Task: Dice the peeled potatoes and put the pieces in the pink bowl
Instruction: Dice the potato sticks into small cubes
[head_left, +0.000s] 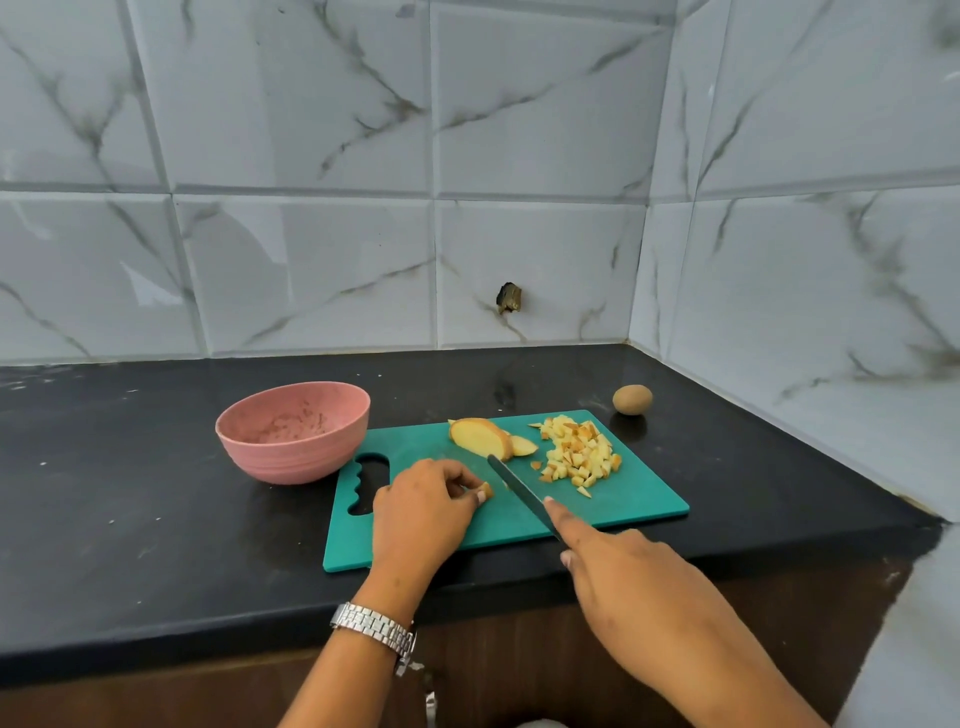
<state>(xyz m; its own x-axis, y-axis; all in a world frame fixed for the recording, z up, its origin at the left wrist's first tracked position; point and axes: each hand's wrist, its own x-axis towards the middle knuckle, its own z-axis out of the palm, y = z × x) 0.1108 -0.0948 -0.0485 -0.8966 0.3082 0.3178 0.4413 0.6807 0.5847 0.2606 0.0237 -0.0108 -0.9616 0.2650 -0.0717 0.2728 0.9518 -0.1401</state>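
Observation:
A teal cutting board (639, 501) lies on the black counter. My left hand (423, 506) pinches a small potato piece (485, 490) against the board. My right hand (618, 566) grips a knife (519, 488), forefinger stretched along its spine, the blade just right of that piece. Sliced potato (480, 438) lies at the board's far side, with a pile of diced pieces (576, 454) to its right. The pink bowl (293, 439) stands left of the board, with only faint residue visible inside.
A whole unpeeled potato (632, 399) sits on the black counter (156, 519) behind the board's right corner. Tiled walls close the back and right sides. The counter's front edge runs just below the board.

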